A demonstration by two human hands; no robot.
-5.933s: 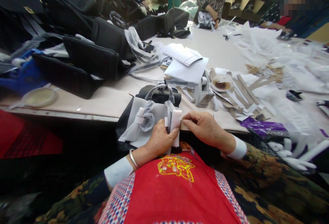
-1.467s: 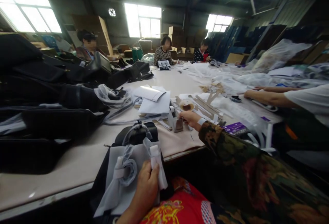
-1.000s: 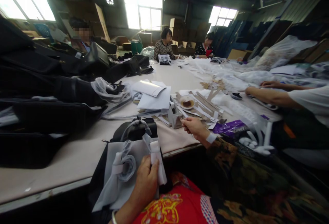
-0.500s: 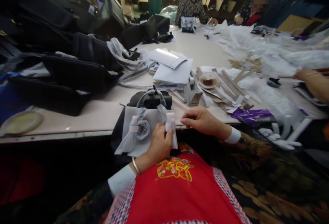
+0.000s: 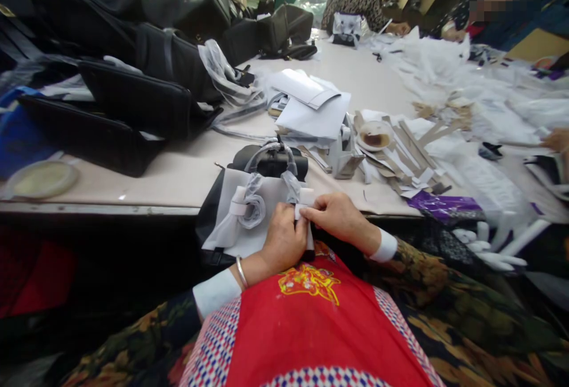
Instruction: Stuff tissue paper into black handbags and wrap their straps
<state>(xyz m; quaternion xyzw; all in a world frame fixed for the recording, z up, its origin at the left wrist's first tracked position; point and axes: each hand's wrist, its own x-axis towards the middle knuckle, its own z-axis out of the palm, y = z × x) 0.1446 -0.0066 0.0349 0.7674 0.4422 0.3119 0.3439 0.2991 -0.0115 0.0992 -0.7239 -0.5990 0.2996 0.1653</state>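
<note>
A black handbag (image 5: 212,204) leans at the table's front edge, its front covered by a sheet of white wrapping paper (image 5: 273,188). Its handle (image 5: 267,149) is wound in clear plastic, and a coiled plastic-wrapped strap (image 5: 253,212) hangs at the left. A white paper strip (image 5: 304,197) is wrapped round the handle's right base. My left hand (image 5: 284,237) is closed against the bag's right side, its fingers gripping that strip's lower left edge. From the right, my right hand (image 5: 340,218) pinches the same strip between thumb and forefinger. The fingertips partly hide the strip.
Black bags (image 5: 146,99) are piled at the left. White sheets (image 5: 313,111), a dish of brown liquid (image 5: 376,136) and cardboard strips (image 5: 411,150) lie beyond the handbag. Plastic wrapping (image 5: 484,168) spreads rightwards. Co-workers sit across the table, and another person's hand (image 5: 556,140) shows at the right edge.
My right hand has moved left and now touches the paper strip, having hovered beside it before. My left hand stays at the bag. The view has swung slightly left.
</note>
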